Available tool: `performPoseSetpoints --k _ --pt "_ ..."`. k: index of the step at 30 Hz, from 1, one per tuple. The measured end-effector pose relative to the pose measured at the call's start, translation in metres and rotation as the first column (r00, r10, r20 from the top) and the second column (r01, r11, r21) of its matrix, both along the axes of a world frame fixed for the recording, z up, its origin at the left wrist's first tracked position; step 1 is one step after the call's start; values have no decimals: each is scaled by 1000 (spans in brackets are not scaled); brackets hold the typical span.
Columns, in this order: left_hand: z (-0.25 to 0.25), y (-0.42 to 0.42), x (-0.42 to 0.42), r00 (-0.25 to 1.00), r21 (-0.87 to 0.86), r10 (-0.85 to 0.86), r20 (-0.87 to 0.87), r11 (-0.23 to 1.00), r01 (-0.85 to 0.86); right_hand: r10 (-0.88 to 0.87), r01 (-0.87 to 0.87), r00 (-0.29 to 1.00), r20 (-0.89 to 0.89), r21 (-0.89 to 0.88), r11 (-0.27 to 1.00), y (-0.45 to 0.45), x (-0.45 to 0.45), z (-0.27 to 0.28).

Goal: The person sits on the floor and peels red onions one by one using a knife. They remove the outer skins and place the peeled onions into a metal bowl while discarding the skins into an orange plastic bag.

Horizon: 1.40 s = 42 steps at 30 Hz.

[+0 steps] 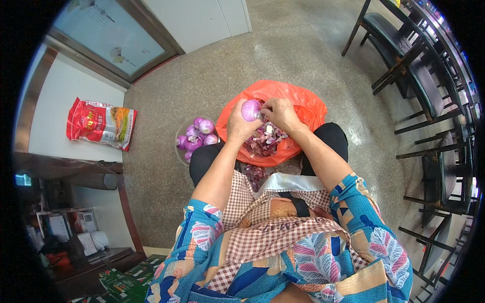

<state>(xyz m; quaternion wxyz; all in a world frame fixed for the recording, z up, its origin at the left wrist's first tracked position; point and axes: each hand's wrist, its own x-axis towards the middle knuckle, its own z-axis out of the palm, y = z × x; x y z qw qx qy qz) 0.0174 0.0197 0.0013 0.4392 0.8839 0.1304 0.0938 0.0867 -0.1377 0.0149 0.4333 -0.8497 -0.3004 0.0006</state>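
Note:
My left hand [242, 127] grips a peeled purple onion [251, 110] above a red plastic bag [313, 99]. The fingers of my right hand [279, 113] are pinched at the onion's right side; whether a scrap of skin is between them is hidden. Inside the bag lies a heap of onion skins and trimmings [265, 141]. To the left, beside my knee, a round bowl [177, 141] holds several purple onions [193, 142] with their skins off. More dark skins [254, 175] lie on the floor between my legs.
A red and white printed sack [101, 124] rests against the white wall at left. Black chairs [416, 72] line the right side. A glass-panelled door [113, 38] stands at the upper left. Green cartons [127, 282] and a cluttered shelf [68, 227] are at lower left.

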Motion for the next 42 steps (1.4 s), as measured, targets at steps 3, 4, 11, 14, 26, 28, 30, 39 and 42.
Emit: performPoseSetpoints --k 3,4,11,14,26,28,30,39,42 --pt "-9 -1 0 998 96 1 67 995 -7 -29 29 999 26 -16 999 3 -4 -5" --pt "-10 -2 0 997 104 8 81 994 -16 -44 46 998 45 -33 998 4 -6 -5" --pt "-6 0 2 992 11 26 121 1000 -28 -154 175 971 -185 101 979 12 -5 -8" --pt "-4 4 4 993 -120 -23 118 992 38 -136 209 923 -359 173 962 9 1 -13" --pt "6 6 3 1000 -141 -23 13 990 25 4 -1 999 -37 78 997 -2 1 2" --pt "8 7 1 999 -120 -32 -11 992 31 19 -20 998 54 17 1000 -2 1 4" --pt "8 9 2 999 -96 -44 -7 994 43 5 1 989 148 -37 999 0 -2 3" --pt "2 7 1 983 -17 -84 -166 996 83 -28 52 982 187 -122 991 10 -8 -13" --pt "11 0 0 993 -7 -54 -103 999 53 -116 125 982 148 -49 991 12 -3 -10"
